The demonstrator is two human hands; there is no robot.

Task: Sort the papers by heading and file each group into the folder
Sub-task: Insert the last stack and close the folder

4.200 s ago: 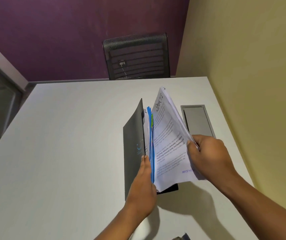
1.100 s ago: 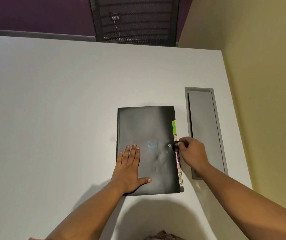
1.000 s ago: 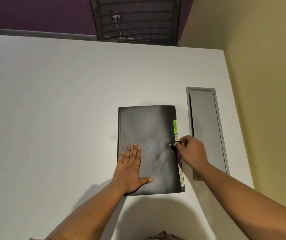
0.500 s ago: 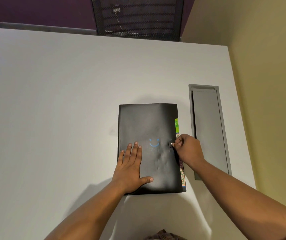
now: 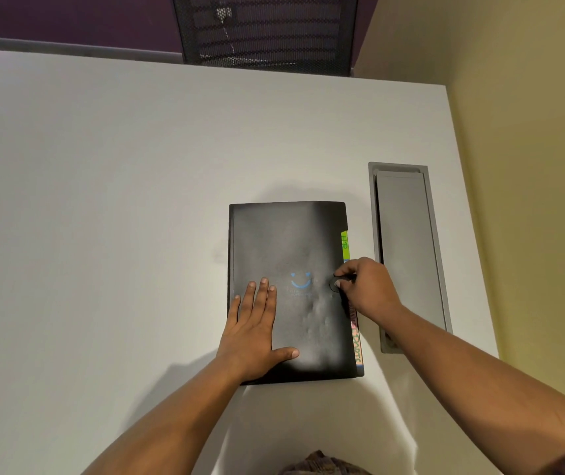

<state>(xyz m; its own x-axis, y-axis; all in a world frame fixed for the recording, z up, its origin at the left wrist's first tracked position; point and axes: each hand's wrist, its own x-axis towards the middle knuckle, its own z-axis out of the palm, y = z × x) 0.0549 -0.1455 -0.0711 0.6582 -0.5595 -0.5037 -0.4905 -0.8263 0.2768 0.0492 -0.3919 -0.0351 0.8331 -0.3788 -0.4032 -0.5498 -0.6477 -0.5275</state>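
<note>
The left hand (image 5: 252, 332) lies flat, fingers spread, on the closed black folder (image 5: 291, 248) — the right hand (image 5: 365, 286) pinches its snap button (image 5: 335, 285) at the edge.

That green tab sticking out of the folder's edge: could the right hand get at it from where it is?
Probably yes. The green tab pokes out uncovered from the folder, just beyond the right hand, which is busy at the clasp; nothing lies between them.

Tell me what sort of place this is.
Most likely a small office or meeting room: a plain white table with a built-in grey cable hatch, a black mesh office chair at the far side, and a black document folder being fastened shut.
</note>
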